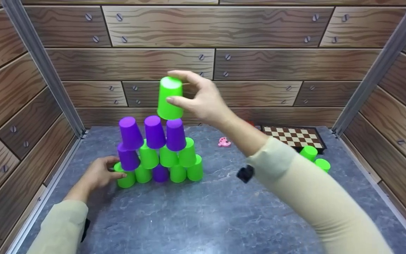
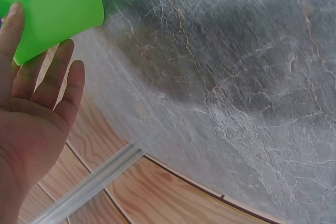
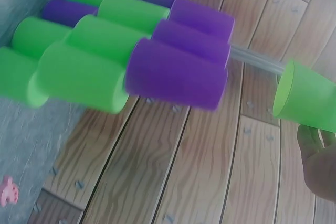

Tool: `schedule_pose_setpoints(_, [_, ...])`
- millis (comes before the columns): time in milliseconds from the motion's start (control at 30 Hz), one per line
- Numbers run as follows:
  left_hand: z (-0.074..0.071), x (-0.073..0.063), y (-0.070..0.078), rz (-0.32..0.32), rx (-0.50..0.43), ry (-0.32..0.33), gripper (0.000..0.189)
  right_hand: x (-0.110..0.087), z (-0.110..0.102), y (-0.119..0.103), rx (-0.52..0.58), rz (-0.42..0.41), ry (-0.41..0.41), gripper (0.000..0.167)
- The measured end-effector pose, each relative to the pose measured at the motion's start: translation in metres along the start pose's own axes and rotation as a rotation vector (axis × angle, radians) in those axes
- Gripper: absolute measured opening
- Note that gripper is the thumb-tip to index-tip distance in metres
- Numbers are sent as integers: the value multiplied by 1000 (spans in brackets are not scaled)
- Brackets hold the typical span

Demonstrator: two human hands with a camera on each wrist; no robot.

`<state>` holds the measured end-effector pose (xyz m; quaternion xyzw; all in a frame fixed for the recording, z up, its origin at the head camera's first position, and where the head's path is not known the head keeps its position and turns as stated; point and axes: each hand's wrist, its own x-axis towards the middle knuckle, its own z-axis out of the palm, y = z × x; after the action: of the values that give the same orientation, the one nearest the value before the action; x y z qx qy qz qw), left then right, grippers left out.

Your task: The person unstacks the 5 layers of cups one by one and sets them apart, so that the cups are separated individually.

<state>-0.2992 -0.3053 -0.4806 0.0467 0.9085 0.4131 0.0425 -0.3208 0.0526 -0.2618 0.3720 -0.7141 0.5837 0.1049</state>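
In the right wrist view the raised green cup (image 1: 170,100) runs off the edge and most of the right hand (image 1: 203,100) is cropped; the left wrist view cuts off the corner cup (image 1: 126,180), whose far side is hidden. The right sleeve (image 1: 291,173) covers the lower parts of two spare cups (image 1: 309,153), and a red thing behind the forearm is too covered to identify. The raised cup is upside down, mouth downward and narrow closed end up, its long axis close to vertical. It is plain bright green, smooth and tapered, held in the air above the purple cups (image 1: 154,132) and apart from them, with the right hand's thumb and fingers clamped on it. The left hand (image 1: 100,173) is at the stack's lower left, thumb across the corner cup, other fingers spread; whether it grips, I cannot tell. The stack stands on the bench (image 1: 203,211), three purple cups forming its third row.
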Motion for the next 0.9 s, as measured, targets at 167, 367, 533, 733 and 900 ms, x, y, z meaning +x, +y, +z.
schedule_pose_setpoints(167, [0, -1, -3, -5, -1, -3, 64, -23, -31, 4, -30, 22, 30, 58])
schedule_pose_setpoints(367, [1, -1, -4, -13, 25, -17, 63, -57, -71, 13, -52, 94, 76, 63])
schedule_pose_setpoints(533, [1, -2, -4, 4, 30, -11, 63, -84, -104, 22, -111, 144, 125, 60])
schedule_pose_setpoints(733, [0, -3, -3, 7, 34, -7, 63, -120, -135, 33, -150, 205, 181, 58])
schedule_pose_setpoints(900, [-1, -2, 1, 7, 39, -6, 64, -151, -158, 41, -161, 247, 232, 59])
